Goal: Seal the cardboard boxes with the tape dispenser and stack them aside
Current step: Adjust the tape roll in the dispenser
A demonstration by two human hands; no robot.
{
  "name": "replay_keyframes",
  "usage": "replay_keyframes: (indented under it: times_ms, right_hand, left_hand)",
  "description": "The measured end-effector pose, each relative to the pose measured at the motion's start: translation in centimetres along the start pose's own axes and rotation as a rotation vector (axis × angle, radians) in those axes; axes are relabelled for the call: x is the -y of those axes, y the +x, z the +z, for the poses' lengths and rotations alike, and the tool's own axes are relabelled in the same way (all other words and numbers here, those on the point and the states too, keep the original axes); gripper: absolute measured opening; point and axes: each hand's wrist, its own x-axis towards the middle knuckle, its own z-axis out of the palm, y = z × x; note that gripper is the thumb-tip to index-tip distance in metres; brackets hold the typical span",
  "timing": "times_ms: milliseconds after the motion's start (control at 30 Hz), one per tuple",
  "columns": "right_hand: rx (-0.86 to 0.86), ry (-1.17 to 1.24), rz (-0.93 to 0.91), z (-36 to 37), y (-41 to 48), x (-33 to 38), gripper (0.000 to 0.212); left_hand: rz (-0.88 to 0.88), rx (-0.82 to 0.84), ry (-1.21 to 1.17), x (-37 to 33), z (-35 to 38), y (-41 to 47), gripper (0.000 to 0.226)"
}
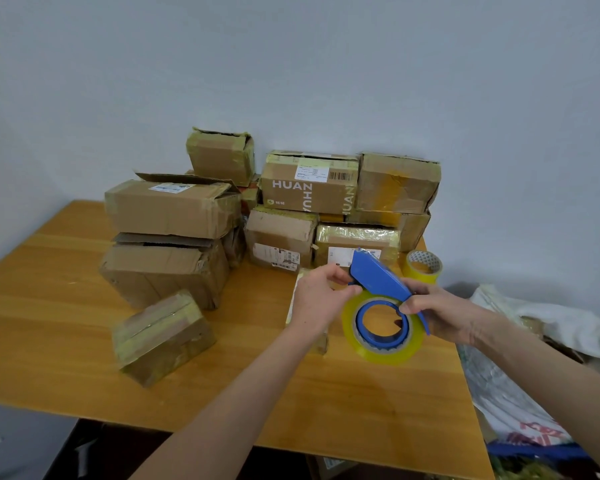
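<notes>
I hold a blue tape dispenser (378, 277) with a yellowish tape roll (383, 332) above the wooden table (66, 323). My right hand (437, 311) grips its handle end, thumb on the blue hub. My left hand (321, 294) pinches the dispenser's front, near the cutter. Partly hidden under my left hand lies a small taped box (321, 341). Another small taped box (161, 336) sits at the front left. Several cardboard boxes are piled at the back, among them a "HUAN" box (307, 188) and two large stacked boxes (168, 244) on the left.
A spare roll of yellowish tape (423, 268) stands at the table's right edge behind the dispenser. White plastic bags (520, 386) with more goods lie right of the table. A pale wall closes off the back.
</notes>
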Motion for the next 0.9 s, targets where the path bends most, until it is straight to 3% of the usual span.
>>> replay_keyframes:
  times_ms: [167, 333, 467, 567, 700, 833, 900]
  right_hand:
    - [-0.028, -0.029, -0.003, 0.5, -0.3, 0.0, 0.071]
    - [-0.111, -0.12, -0.02, 1.3, -0.1, -0.2, 0.087]
    - [-0.184, -0.173, -0.01, 1.8, 0.2, -0.2, 0.081]
    - [-0.213, -0.22, 0.007, 2.0, 0.3, -0.2, 0.068]
    - [-0.234, -0.208, 0.029, 2.0, 0.4, -0.2, 0.068]
    - [-0.246, -0.233, 0.033, 2.1, 0.2, -0.2, 0.071]
    - [-0.241, -0.24, 0.035, 2.2, 0.2, -0.2, 0.071]
  left_hand:
    - [-0.081, -0.034, -0.072, 0.2, 0.3, 0.1, 0.011]
    - [-0.291, -0.128, -0.371, 1.3, 1.5, -0.1, 0.008]
    - [-0.383, -0.232, -0.478, 2.1, 2.6, -0.1, 0.009]
    - [-0.367, -0.278, -0.486, 2.4, 2.8, -0.1, 0.011]
    - [-0.205, -0.196, -0.269, 2.6, 2.2, -0.1, 0.012]
    - [-0.107, -0.142, -0.132, 2.9, 1.4, 0.1, 0.039]
    - [-0.085, -0.125, -0.115, 3.1, 1.2, 0.2, 0.028]
